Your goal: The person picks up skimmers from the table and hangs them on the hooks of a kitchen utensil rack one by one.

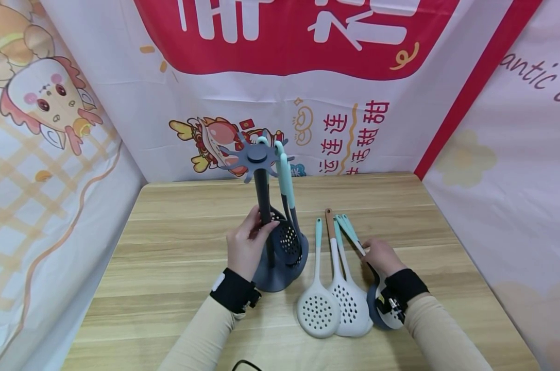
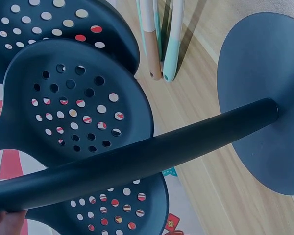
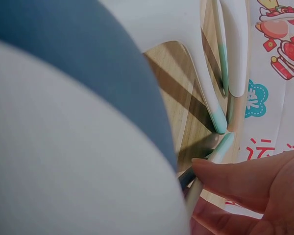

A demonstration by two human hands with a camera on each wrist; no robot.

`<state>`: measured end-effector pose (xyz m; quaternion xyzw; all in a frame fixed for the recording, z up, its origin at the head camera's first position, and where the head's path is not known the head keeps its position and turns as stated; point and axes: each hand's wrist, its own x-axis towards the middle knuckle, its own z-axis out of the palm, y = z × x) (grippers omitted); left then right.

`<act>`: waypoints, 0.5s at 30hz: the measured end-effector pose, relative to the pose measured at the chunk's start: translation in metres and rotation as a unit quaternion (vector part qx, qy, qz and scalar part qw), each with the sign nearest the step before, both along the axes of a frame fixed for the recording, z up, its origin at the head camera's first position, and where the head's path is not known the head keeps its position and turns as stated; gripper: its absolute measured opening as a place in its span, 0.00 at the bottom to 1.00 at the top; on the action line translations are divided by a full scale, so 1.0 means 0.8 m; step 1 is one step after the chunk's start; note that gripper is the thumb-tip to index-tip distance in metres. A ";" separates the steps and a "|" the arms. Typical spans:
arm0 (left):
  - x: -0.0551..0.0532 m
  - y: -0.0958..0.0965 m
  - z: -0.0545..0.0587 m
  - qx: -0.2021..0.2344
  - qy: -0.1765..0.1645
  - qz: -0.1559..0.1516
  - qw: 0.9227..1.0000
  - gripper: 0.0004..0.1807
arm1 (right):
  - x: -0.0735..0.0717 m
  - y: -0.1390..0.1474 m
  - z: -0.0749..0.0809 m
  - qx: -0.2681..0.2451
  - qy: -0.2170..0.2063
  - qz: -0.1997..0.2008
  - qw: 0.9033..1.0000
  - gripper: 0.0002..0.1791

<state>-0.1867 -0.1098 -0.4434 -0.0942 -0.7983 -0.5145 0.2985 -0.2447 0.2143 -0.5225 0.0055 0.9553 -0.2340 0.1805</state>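
My left hand (image 1: 246, 246) grips the dark post (image 1: 263, 198) of a utensil rack, whose top has several hooks and whose round base (image 1: 267, 281) stands on the table. Dark perforated skimmers (image 2: 83, 110) with mint-ended handles hang from it, on the right side in the head view. Over at the right, my right hand (image 1: 385, 256) pinches the handles of a dark ladle (image 1: 376, 309) and a white ladle (image 3: 73, 156), lying together with mint ends. Their rounded heads are partly hidden under the wrist, and the white one's full shape is unclear.
Left of the right hand lie a white round skimmer (image 1: 319, 309) and white slotted turners (image 1: 356, 309), one handle (image 1: 329, 221) brown-ended. Printed cloth (image 1: 280, 93) hangs behind the wooden table (image 1: 168, 247) and along both sides. A black cable (image 1: 246, 363) shows at the front edge.
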 end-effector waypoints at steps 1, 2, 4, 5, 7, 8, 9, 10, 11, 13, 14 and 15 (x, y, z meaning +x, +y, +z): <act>0.000 0.000 0.000 0.001 -0.001 0.000 1.000 0.18 | 0.000 0.000 0.000 0.000 0.000 0.000 1.000 0.23; 0.000 0.000 0.000 0.001 -0.002 -0.001 1.000 0.18 | 0.000 0.000 0.000 0.001 0.001 0.002 1.000 0.23; -0.001 0.000 0.000 0.001 -0.003 0.000 1.000 0.18 | -0.001 0.001 -0.001 0.001 0.002 0.004 1.000 0.23; -0.001 0.000 0.000 0.001 -0.004 0.001 1.000 0.18 | -0.001 0.001 -0.001 0.002 0.002 0.004 1.000 0.23; -0.001 -0.001 0.000 0.000 -0.005 0.001 1.000 0.18 | -0.002 0.002 -0.001 0.003 0.002 0.006 1.000 0.23; -0.002 -0.001 0.000 0.000 -0.005 0.001 1.000 0.18 | -0.002 0.002 -0.001 0.004 0.003 0.006 1.000 0.22; -0.002 -0.001 0.000 -0.001 -0.004 0.001 1.000 0.18 | -0.002 0.002 -0.002 0.005 0.000 0.003 1.000 0.22; -0.002 -0.001 -0.001 -0.001 -0.004 0.002 1.000 0.18 | -0.003 0.003 -0.002 0.006 -0.002 0.000 1.000 0.22; -0.002 -0.001 -0.001 -0.001 -0.005 0.002 1.000 0.18 | -0.003 0.002 -0.001 0.006 -0.005 -0.003 1.000 0.21; -0.003 -0.001 -0.001 0.000 -0.006 0.003 1.000 0.19 | -0.002 0.002 0.001 0.004 -0.006 -0.010 1.000 0.21; -0.003 -0.001 -0.001 0.000 -0.007 0.003 1.000 0.19 | -0.002 0.002 0.002 0.005 -0.006 -0.011 1.000 0.20; -0.003 -0.001 -0.002 0.000 -0.007 0.003 1.000 0.19 | -0.002 0.002 0.003 0.005 -0.008 -0.013 1.000 0.20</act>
